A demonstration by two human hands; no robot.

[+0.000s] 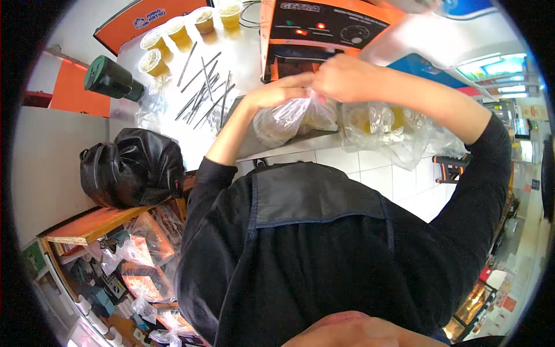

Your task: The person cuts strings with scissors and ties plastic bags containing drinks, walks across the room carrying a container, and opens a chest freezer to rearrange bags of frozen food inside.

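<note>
Both of my hands meet at the gathered top of a clear plastic bag (280, 124) in front of the orange and black machine (329, 26). My left hand (283, 89) is closed on the bag's neck from the left. My right hand (341, 78) is closed on the same neck from the right, fingertips partly hidden. The bag rests on the grey counter edge, and its round contents are hard to make out. Next to it on the right, another clear bag (376, 121) holds cups with a yellow drink.
Several lidded cups (179, 34) stand at the back left of the metal table, with loose black straws (205, 92) before them. A dark green cylinder (113, 78) lies at the left. Below it, a black bag (133, 168) sits on a wooden shelf (87, 225).
</note>
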